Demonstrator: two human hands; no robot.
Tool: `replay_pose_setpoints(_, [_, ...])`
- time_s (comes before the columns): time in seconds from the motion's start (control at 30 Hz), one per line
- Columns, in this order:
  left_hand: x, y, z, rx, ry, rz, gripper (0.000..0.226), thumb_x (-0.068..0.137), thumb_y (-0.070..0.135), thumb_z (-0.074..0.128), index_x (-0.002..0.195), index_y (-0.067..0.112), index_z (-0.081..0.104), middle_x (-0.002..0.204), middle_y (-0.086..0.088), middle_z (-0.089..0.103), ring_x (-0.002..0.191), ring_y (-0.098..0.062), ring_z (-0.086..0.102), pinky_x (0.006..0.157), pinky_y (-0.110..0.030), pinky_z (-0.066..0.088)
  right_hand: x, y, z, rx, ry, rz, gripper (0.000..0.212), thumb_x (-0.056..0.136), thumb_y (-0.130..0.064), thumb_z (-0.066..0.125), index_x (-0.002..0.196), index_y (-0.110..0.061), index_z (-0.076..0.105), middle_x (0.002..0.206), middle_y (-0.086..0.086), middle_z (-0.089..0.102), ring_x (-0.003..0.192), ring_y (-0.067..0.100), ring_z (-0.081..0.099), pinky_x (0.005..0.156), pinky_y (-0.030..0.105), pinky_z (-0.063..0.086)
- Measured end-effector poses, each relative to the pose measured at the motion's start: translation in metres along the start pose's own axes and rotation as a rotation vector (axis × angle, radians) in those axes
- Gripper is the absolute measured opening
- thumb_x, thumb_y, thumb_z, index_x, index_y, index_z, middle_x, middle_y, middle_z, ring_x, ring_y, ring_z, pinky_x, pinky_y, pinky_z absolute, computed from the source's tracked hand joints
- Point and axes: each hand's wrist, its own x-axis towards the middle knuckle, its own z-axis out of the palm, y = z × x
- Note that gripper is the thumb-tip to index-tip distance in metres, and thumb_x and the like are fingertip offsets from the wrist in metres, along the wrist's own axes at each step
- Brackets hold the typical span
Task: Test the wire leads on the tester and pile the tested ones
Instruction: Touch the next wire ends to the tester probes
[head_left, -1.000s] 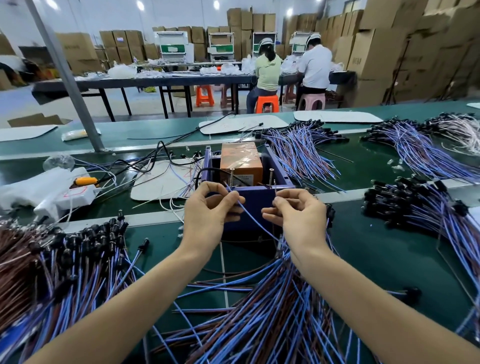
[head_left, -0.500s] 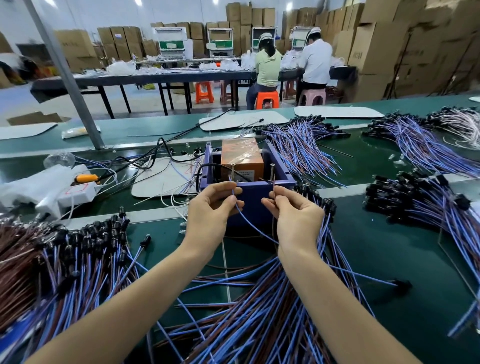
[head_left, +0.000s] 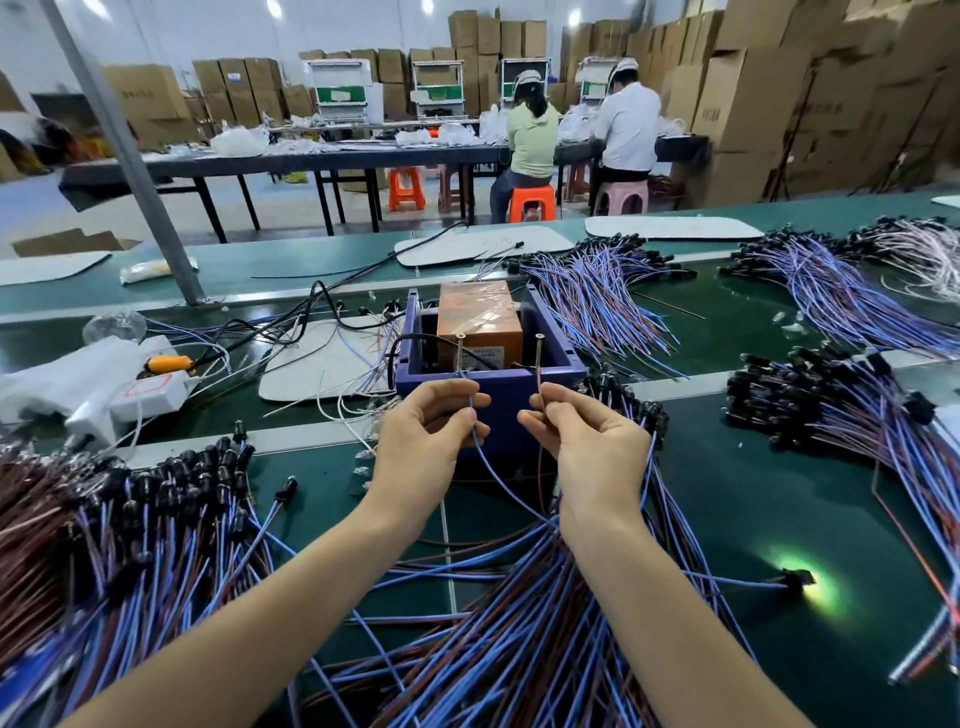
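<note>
- Left hand (head_left: 426, 441) pinches a thin blue wire end (head_left: 497, 483) between thumb and forefinger, its tip raised to the foot of the left upright metal screw (head_left: 460, 353) on the purple plastic box tester (head_left: 498, 387).
- Right hand (head_left: 587, 447) pinches a thin brown wire end (head_left: 540, 389) below the right upright metal screw (head_left: 538, 353).
- Both wires drop into the heap of blue-and-brown leads (head_left: 519, 623) under the forearms on the green belt (head_left: 727, 493).
- A small black plug (head_left: 795, 578) glows on the belt at right.

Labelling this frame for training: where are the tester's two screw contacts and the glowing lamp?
left screw contact (head_left: 460, 356), head view, its shank.
right screw contact (head_left: 539, 361), head view, its shank.
glowing lamp (head_left: 795, 577), head view, its black holder.
</note>
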Motion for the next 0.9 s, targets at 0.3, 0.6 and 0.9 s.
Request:
replay_pose_setpoints(0.3, [0.001,0.002,-0.001,-0.034,0.027,0.013,0.021,0.092,-0.004,0.054,0.099,0.013,0.065,0.093,-0.004,0.072,0.072,-0.010,0.069,0.067,-0.017,0.054,-0.002,0.001,0.000,-0.012,-0.010,0.008,0.025,0.090,0.007,0.055,0.080,-0.008,0.072,0.071,0.003,0.072,0.062,0.016,0.072,0.059,0.016,0.055])
replay_pose_setpoints(0.6, [0.003,0.005,-0.003,-0.045,0.032,-0.015,0.020,0.093,-0.004,0.053,0.097,0.012,0.064,0.088,-0.002,0.072,0.069,-0.010,0.068,0.065,-0.018,0.054,-0.004,-0.002,0.000,0.008,-0.038,0.001,0.027,0.090,0.010,0.053,0.078,-0.007,0.070,0.074,0.008,0.069,0.058,0.013,0.069,0.059,0.017,0.055])
replay_pose_setpoints(0.9, [-0.009,0.022,0.000,0.033,-0.143,0.046,0.023,0.094,0.004,0.053,0.094,0.017,0.072,0.088,0.002,0.075,0.071,-0.005,0.066,0.055,-0.017,0.050,-0.027,-0.006,-0.007,-0.394,-0.309,-0.178,0.023,0.087,0.000,0.063,0.078,-0.021,0.065,0.077,0.002,0.072,0.075,0.023,0.069,0.049,0.021,0.051])
